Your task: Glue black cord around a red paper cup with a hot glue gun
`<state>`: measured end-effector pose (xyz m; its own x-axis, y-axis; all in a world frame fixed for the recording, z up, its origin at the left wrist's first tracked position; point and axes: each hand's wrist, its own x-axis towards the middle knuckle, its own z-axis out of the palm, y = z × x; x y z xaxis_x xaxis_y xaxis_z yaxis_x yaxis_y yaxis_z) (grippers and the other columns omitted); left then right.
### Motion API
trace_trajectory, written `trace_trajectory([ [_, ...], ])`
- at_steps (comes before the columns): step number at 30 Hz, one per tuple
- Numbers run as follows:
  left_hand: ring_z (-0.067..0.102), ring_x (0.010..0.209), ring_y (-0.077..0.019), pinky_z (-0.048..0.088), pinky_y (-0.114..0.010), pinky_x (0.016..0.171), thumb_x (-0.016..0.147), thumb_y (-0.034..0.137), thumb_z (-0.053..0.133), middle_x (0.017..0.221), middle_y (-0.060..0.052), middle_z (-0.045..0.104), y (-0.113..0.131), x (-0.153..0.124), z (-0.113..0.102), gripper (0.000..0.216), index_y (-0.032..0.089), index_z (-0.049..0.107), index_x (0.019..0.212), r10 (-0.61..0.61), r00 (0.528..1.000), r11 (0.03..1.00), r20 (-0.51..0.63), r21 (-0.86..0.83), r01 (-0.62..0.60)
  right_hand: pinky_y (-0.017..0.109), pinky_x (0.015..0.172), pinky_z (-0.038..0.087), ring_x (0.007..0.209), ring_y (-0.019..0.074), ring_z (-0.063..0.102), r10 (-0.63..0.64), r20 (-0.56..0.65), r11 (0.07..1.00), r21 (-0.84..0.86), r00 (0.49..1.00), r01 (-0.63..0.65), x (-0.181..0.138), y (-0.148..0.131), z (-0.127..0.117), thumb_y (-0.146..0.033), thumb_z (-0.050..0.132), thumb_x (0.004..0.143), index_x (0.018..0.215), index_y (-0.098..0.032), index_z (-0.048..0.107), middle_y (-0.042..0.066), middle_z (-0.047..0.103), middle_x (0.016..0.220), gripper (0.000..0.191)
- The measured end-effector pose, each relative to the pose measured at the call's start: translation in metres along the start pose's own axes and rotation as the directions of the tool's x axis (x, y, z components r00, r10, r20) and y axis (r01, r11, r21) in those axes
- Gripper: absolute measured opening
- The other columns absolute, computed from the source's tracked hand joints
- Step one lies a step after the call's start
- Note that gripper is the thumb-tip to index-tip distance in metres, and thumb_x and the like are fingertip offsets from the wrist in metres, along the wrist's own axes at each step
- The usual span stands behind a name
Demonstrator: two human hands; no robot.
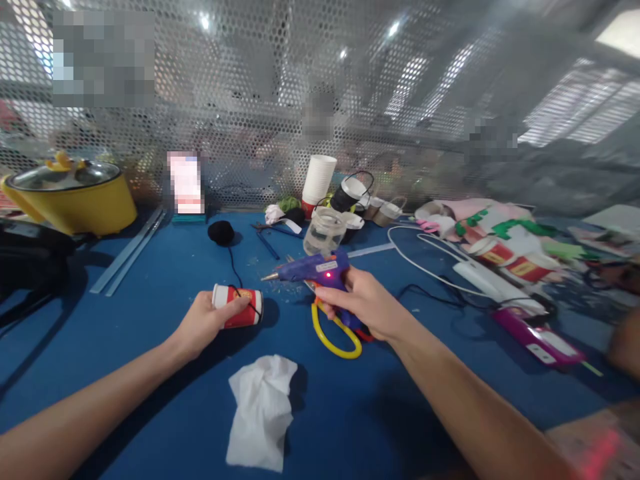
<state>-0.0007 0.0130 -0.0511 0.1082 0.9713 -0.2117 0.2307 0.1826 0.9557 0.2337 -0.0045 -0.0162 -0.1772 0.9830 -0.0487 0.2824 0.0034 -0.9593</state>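
The left hand is clasped around a red-and-white paper cup lying on its side, left of the middle of the frame. A black strand crosses the cup and runs up to a black yarn ball. The right hand, well apart from the left, grips a blue glue gun at the centre, its light glowing red and its nozzle pointing left. Yellow-handled scissors show just below the gun. A crumpled white tissue lies on the blue bench at lower centre; a clear jar stands behind the gun.
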Motion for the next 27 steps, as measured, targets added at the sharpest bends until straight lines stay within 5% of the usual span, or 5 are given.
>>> trace_trajectory([
  [5,0.054,0.044,-0.0153,0.037,-0.024,0.042,0.059,0.042,0.063,0.049,-0.002,0.061,-0.001,0.001,-0.001,0.028,0.014,0.059,0.057,0.038,0.999,0.999,0.008,0.009,-0.038,0.015,0.041,0.039,0.042,0.0051,0.047,-0.074,-0.309,0.992,-0.122,0.948,0.038,0.036,-0.015,-0.026,-0.031,0.054,0.077,0.068,-0.013,0.052,-0.002,0.052,0.052,0.020],
  [14,0.050,0.044,-0.0134,0.035,-0.024,0.045,0.059,0.043,0.063,0.049,-0.001,0.059,0.003,-0.001,0.000,0.030,0.014,0.057,0.056,-0.003,1.000,1.000,0.014,-0.018,0.003,0.020,0.034,0.044,0.036,0.0103,0.051,0.225,-0.245,0.964,-0.087,0.943,-0.252,0.098,-0.020,-0.055,-0.039,0.043,0.083,0.076,-0.011,0.052,0.004,0.058,0.046,0.030],
  [21,0.047,0.044,-0.0122,0.031,-0.023,0.045,0.061,0.044,0.062,0.048,0.001,0.056,0.003,-0.001,0.001,0.031,0.015,0.054,0.055,0.007,0.999,1.000,0.035,-0.024,-0.006,0.034,0.052,0.050,0.050,0.0191,0.059,0.201,-0.307,0.949,-0.174,0.930,-0.262,0.088,-0.022,-0.068,-0.053,0.040,0.079,0.074,-0.016,0.055,0.007,0.059,0.053,0.041],
  [25,0.047,0.045,-0.0121,0.032,-0.023,0.046,0.062,0.043,0.062,0.049,0.001,0.056,0.002,-0.001,0.001,0.030,0.014,0.055,0.056,-0.008,1.000,1.000,0.030,-0.018,0.009,0.043,0.071,0.044,0.078,0.0300,0.059,-0.169,-0.480,0.717,-0.659,0.861,-0.227,0.063,-0.037,-0.061,-0.051,0.046,0.075,0.082,-0.013,0.059,0.015,0.062,0.072,0.041],
  [27,0.046,0.044,-0.0119,0.031,-0.023,0.046,0.062,0.044,0.062,0.048,0.001,0.055,0.001,-0.001,0.000,0.031,0.014,0.054,0.055,-0.014,0.999,1.000,0.042,-0.020,0.015,0.042,0.074,0.042,0.085,0.0294,0.057,-0.360,-0.358,0.570,-0.815,0.861,-0.100,0.036,-0.044,-0.038,-0.051,0.048,0.074,0.098,-0.014,0.057,0.015,0.060,0.091,0.045],
])
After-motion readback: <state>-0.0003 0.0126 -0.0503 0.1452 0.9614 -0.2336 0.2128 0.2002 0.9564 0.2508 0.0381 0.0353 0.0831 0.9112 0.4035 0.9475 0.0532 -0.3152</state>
